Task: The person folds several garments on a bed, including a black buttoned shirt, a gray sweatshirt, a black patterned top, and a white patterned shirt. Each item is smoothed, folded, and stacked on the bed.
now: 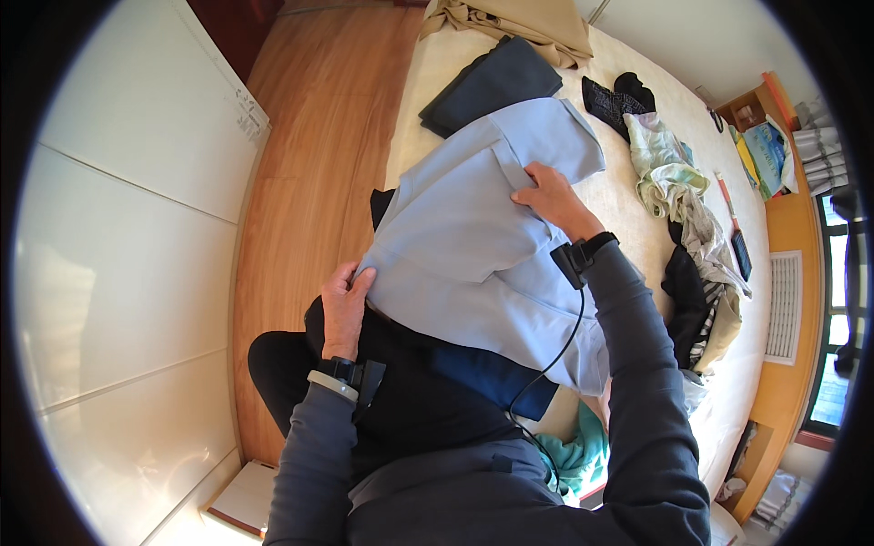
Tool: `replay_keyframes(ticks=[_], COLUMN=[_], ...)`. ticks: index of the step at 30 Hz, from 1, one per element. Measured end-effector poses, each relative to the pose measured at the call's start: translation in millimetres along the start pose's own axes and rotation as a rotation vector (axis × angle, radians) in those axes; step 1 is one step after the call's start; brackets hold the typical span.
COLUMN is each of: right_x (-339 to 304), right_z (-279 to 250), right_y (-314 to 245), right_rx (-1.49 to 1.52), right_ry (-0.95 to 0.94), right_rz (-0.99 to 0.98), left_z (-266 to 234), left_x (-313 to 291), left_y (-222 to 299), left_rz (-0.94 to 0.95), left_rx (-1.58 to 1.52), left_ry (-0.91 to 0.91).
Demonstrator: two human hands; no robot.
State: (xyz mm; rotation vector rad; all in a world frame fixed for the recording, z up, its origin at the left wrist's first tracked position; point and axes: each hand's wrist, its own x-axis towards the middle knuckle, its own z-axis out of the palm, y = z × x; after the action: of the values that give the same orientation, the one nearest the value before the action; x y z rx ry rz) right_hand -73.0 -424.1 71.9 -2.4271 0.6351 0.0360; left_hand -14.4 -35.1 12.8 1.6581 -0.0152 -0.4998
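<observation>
Between left hand (342,305) and right hand (557,202), a pale-blue garment (455,218) spreads over lap (410,391) and bed (443,56).
Left fingers (364,279) pinch its near-left edge; right fingers (523,195) grip a fold farther up, the smooth matte cloth buckling softly. Beyond lie a flat, folded dark garment (496,84) and rumpled tan cloth (519,25), crumpled clothes (669,164) along the right. Wood-grain floor (319,136) and glossy white panels (137,173) fill the left. The blue piece looks broad, plain and partly doubled over.
</observation>
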Motion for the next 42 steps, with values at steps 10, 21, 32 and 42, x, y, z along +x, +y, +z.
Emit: replay_keyframes(ticks=[10, 21, 32, 42], right_x=[-100.7, -331.0, -329.8, -325.5], right_z=[-67.9, -1.9, 49.9, 32.3], right_y=[-57.0, 71.2, 99.4, 92.2], right_rx=[0.323, -0.065, -0.271, -0.401], right_ry=[0.149, 0.105, 0.032, 0.334], right_rz=[-0.507, 0.485, 0.539, 0.359], left_z=[-6.1, -6.6, -12.2, -14.7], left_x=[5.5, 0.1, 4.0, 10.9], left_y=[-12.5, -2.4, -11.3, -21.3], left_rz=[0.017, 0.074, 0.113, 0.161], left_rx=[-0.056, 0.068, 0.127, 0.092], left_ry=[-0.011, -0.039, -0.021, -0.018])
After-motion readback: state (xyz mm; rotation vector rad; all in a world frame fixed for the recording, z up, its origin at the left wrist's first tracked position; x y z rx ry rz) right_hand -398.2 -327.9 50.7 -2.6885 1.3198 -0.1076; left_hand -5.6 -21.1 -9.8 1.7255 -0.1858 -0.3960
